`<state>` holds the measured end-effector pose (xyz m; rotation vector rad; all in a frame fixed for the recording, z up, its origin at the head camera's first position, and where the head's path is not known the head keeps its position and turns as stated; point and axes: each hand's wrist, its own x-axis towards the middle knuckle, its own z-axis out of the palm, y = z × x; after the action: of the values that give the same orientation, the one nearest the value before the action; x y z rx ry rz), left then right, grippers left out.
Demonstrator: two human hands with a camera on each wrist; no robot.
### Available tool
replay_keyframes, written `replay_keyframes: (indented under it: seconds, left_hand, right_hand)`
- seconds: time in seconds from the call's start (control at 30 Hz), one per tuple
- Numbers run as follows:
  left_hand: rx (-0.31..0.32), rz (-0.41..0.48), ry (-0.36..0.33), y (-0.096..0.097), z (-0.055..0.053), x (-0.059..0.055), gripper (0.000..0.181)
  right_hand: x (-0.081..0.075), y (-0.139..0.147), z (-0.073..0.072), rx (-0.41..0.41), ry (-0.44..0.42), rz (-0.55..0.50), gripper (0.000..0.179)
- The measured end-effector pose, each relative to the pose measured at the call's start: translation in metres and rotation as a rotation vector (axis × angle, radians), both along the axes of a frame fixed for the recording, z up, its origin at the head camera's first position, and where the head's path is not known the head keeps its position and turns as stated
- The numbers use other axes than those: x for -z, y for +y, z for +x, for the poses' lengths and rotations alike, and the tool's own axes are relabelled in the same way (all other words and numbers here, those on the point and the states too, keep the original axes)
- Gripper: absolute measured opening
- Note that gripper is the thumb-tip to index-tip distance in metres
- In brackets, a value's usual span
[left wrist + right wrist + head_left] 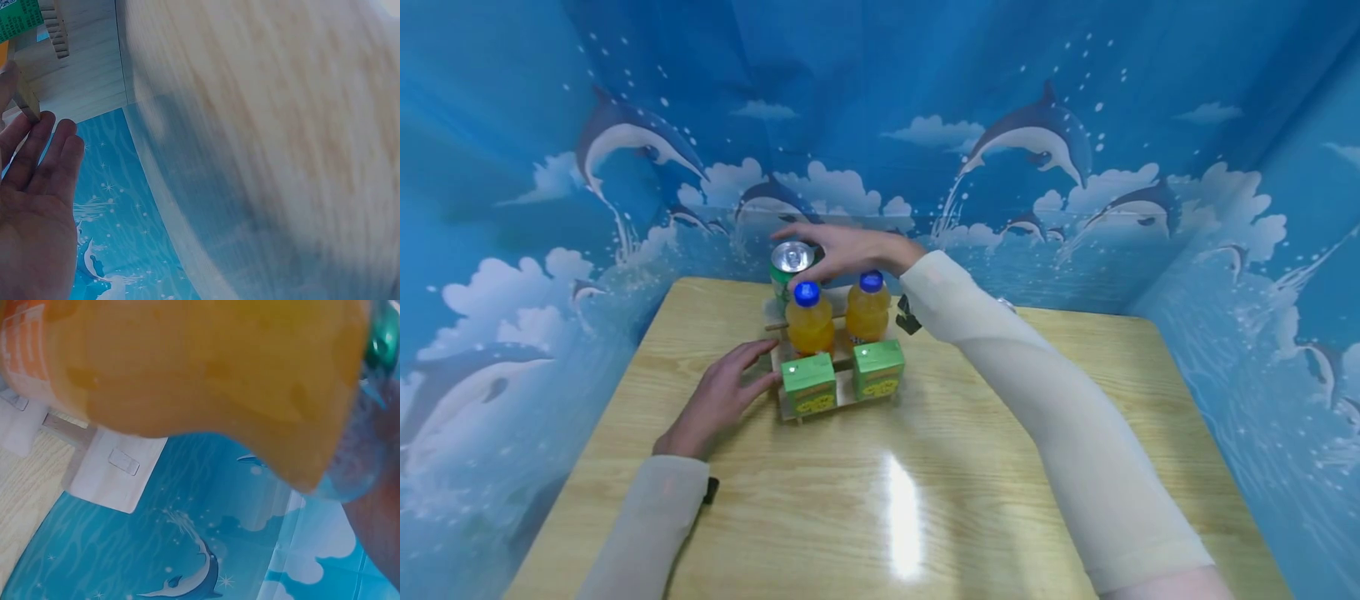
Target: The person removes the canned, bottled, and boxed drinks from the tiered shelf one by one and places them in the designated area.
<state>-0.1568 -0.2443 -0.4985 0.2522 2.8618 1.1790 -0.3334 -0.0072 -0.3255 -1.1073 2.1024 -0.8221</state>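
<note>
A wooden stepped rack (846, 388) holds two green drink cartons in front, the left carton (809, 385) and the right carton (878, 370). Behind them stand the left orange juice bottle (810, 323) and the right orange juice bottle (868, 312), both blue-capped. At the back left, my right hand (842, 250) grips a green can (784, 271), thumb in front and fingers round behind. Fairly straight fingers of my left hand (718, 398) touch the rack's left side; in the left wrist view, their tips meet a wooden strip (26, 99). Orange juice fills much of the right wrist view.
The rack stands toward the back of a wooden table (820, 508). Blue dolphin-print curtains (865, 108) enclose the back and sides. A silvery object (1006, 305) shows slightly behind my right sleeve, mostly hidden. A small black device (908, 317) sits at my right wrist.
</note>
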Motion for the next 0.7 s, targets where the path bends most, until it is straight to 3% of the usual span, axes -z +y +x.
replay_keyframes:
  seconds: [0.27, 0.7]
  left_hand:
    - [0.008, 0.002, -0.009, -0.0016, -0.0014, 0.0007, 0.063]
    - [0.01, -0.012, 0.011, 0.0002, 0.0007, -0.0032, 0.06]
  right_hand:
    - [-0.0011, -0.001, -0.0011, -0.011, 0.014, 0.026, 0.074]
    - [-0.0047, -0.0039, -0.0015, -0.017, 0.088, 0.041, 0.072]
